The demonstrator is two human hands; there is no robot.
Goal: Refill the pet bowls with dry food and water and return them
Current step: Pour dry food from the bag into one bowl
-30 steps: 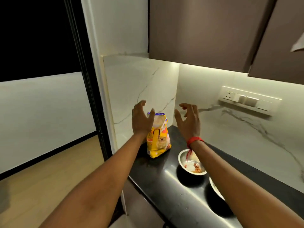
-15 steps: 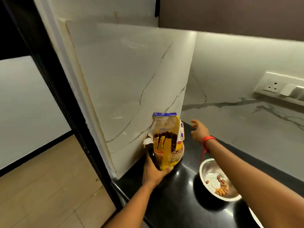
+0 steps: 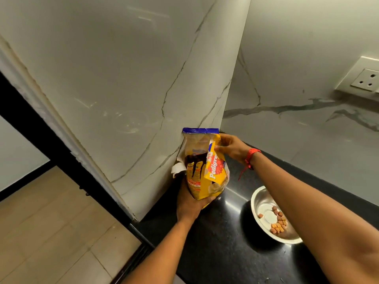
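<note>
Right now the yellow food bag point(image 3: 205, 173) is at the back corner of the black bench point(image 3: 223, 255), close against the white marble wall point(image 3: 127, 83) on its 9 o'clock side. The left hand point(image 3: 189, 204) cups the bag's lower end from 6 o'clock, its fingers point(image 3: 207, 200) curled round the base with the thumb lying across the front. Whether the bag's bottom rests on the bench or hangs just above it cannot be told.

The right hand point(image 3: 232, 148) comes in from 4 o'clock and holds the bag's top at about 2 o'clock, thumb and fingertips pinching the torn yellow flap that folds down over the front. The mouth is open and dark brown food shows inside. A red thread point(image 3: 250, 158) is tied round the right wrist.

A steel bowl point(image 3: 261, 201) sits on the bench at 4 o'clock from the bag, near it but apart. A small heap of kibble point(image 3: 277, 223) lies in its bottom. The right forearm passes over the bowl's 3 o'clock rim.

A wall socket point(image 3: 367, 78) sits at 2 o'clock in the view, and a tiled floor point(image 3: 51, 226) at 8 o'clock.
</note>
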